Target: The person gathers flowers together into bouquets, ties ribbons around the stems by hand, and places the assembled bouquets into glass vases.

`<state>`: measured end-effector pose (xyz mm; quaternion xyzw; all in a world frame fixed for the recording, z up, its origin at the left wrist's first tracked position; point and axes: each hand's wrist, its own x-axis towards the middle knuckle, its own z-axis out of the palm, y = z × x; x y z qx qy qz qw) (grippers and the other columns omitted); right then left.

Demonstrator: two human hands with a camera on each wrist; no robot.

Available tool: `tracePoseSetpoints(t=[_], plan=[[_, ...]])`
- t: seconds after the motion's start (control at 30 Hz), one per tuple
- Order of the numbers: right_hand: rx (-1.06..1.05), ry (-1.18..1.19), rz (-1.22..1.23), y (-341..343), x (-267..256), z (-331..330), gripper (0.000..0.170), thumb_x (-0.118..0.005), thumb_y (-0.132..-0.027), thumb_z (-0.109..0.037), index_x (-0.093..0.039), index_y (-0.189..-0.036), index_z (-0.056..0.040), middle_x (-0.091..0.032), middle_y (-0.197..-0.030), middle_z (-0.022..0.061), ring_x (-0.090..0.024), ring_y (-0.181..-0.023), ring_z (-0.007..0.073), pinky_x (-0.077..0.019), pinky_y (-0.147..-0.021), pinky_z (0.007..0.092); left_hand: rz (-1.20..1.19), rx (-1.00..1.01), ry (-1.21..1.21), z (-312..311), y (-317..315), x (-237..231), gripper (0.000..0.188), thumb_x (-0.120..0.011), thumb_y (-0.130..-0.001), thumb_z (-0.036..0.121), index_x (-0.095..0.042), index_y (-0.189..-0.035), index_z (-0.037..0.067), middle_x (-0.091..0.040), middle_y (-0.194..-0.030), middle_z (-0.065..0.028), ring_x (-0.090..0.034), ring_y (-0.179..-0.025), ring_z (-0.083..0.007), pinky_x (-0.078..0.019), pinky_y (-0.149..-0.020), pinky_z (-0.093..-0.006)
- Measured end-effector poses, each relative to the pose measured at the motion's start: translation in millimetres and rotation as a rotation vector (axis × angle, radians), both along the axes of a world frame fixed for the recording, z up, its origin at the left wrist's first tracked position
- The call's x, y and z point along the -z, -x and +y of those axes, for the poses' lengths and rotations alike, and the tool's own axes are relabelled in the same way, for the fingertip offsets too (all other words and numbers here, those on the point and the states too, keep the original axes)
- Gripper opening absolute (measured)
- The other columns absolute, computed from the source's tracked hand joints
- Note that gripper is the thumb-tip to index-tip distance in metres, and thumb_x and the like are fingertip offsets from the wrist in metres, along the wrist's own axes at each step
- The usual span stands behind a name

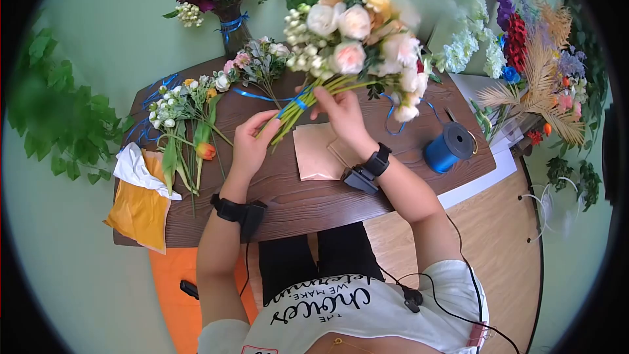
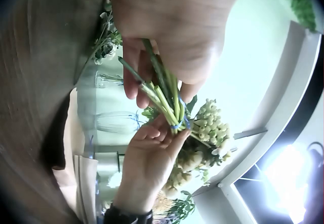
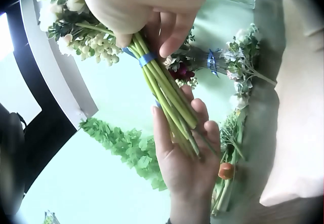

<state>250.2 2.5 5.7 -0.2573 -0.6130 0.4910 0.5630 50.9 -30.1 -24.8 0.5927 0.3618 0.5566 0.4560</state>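
Note:
A bouquet (image 1: 354, 33) of white, pink and peach artificial flowers is held up over the table, its green stems (image 3: 162, 90) slanting down toward the person. Blue ribbon (image 3: 147, 59) is wrapped round the stems just below the blooms. The left hand (image 1: 254, 139) holds the lower stems, thumb on one side and fingers on the other, seen from the side in the right wrist view. Higher up, the right hand (image 1: 341, 115) grips the stems beside the ribbon, close under the flower heads. In the left wrist view, the right hand's fingers (image 2: 167, 133) meet the stems at the ribbon.
A blue ribbon spool (image 1: 447, 149) stands at the table's right. Beige paper (image 1: 318, 151) lies mid-table. Loose flower stems (image 1: 190, 138) and a yellow paper packet (image 1: 141, 206) lie at left. A sunflower vase (image 1: 232, 26) stands behind, more flowers (image 1: 537, 79) at right.

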Motion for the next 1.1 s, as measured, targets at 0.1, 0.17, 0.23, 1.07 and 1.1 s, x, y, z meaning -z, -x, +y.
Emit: tracePoseSetpoints(t=[0.1,0.17,0.23,1.07,1.1], plan=[[-0.024,0.059,0.106,-3,-2,2,0.031,-0.049,-0.098,-0.025,-0.06,-0.106,0.0028,-0.068,-0.103,0.0136,-0.058,-0.065,0.0084,-0.0477,-0.059,0.022,-0.126,0.121,0.103,-5,0,-9,0.028,-0.052,-0.095,0.012,-0.059,-0.114,-0.007,-0.067,-0.098,-0.0119,-0.067,-0.085,-0.0167,-0.0532,-0.064,-0.025],[-0.025,0.068,0.137,-3,-1,3,0.031,-0.049,-0.098,-0.026,-0.06,-0.105,0.0024,-0.068,-0.103,0.0142,-0.058,-0.064,0.0086,-0.0476,-0.059,0.022,-0.134,0.16,0.138,-5,1,-10,0.03,-0.049,-0.097,0.013,-0.057,-0.116,-0.008,-0.067,-0.098,-0.0126,-0.067,-0.085,-0.0172,-0.0534,-0.064,-0.0253],[-0.03,0.078,0.138,-3,1,4,0.031,-0.049,-0.098,-0.026,-0.06,-0.105,0.0021,-0.068,-0.102,0.0139,-0.057,-0.063,0.0084,-0.0471,-0.058,0.0219,-0.112,0.185,0.16,-5,3,-10,0.032,-0.047,-0.098,0.015,-0.057,-0.117,-0.008,-0.067,-0.098,-0.0129,-0.066,-0.084,-0.0168,-0.0526,-0.066,-0.0257],[-0.148,-0.238,-0.258,9,-5,-19,0.025,-0.068,-0.086,-0.021,-0.062,-0.095,0.0018,-0.063,-0.074,0.0024,-0.057,-0.071,0.0065,-0.0462,-0.063,0.0236,0.379,0.023,-0.181,-7,-20,14,0.05,-0.05,-0.096,0.017,-0.033,-0.139,0.0,-0.058,-0.078,-0.0079,-0.056,-0.064,-0.0127,-0.0453,-0.059,-0.0261],[-0.186,-0.23,-0.259,5,-10,-16,0.026,-0.068,-0.086,-0.021,-0.062,-0.097,0.0019,-0.063,-0.075,0.0025,-0.057,-0.072,0.0064,-0.0463,-0.064,0.0235,0.368,0.044,-0.2,-4,-22,10,0.053,-0.05,-0.096,0.019,-0.031,-0.141,0.001,-0.06,-0.08,-0.0111,-0.059,-0.066,-0.0152,-0.0466,-0.061,-0.0278]])
